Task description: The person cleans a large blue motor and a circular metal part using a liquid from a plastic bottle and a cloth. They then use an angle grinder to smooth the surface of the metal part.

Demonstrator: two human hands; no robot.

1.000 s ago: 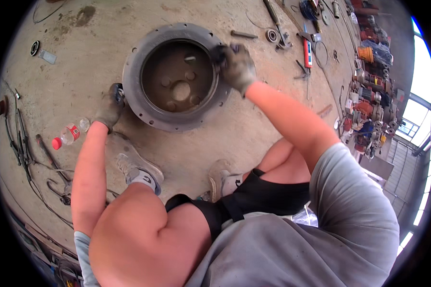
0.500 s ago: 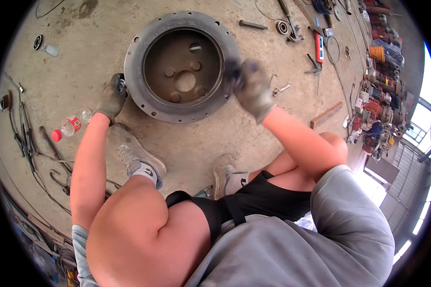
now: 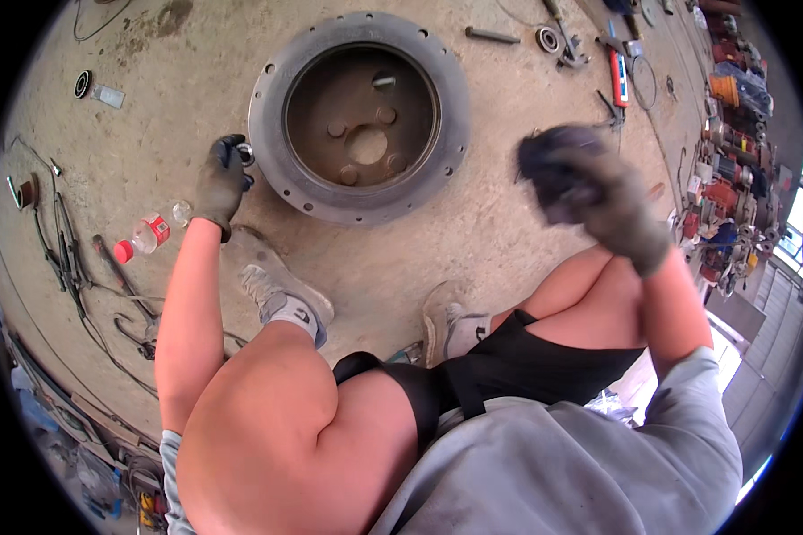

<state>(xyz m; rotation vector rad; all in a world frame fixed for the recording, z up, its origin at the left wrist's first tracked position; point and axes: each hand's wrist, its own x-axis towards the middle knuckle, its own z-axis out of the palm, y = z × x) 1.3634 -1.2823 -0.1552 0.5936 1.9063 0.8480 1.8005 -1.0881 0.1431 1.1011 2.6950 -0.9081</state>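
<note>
Flanged metal drum point(image 3: 359, 105), round, rim pierced with holes, on concrete floor point(image 3: 401, 259) between left hand point(image 3: 219, 185) and right hand point(image 3: 608, 198). Left, gloved: fingers curled beside the rim at a small shiny metal piece point(image 3: 246, 155); whether gripped, cannot tell. Right, gloved: closed on a dark, blurred bundle point(image 3: 547, 174), well apart from the drum.

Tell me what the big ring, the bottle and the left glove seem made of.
Ring: probably cast metal; dull grey, slightly mottled, with bolt holes.
Bottle: likely plastic; clear, shiny, see-through walls.
Left glove: apparently fabric; matte, soiled-looking; its darker tips may be coated.
</note>
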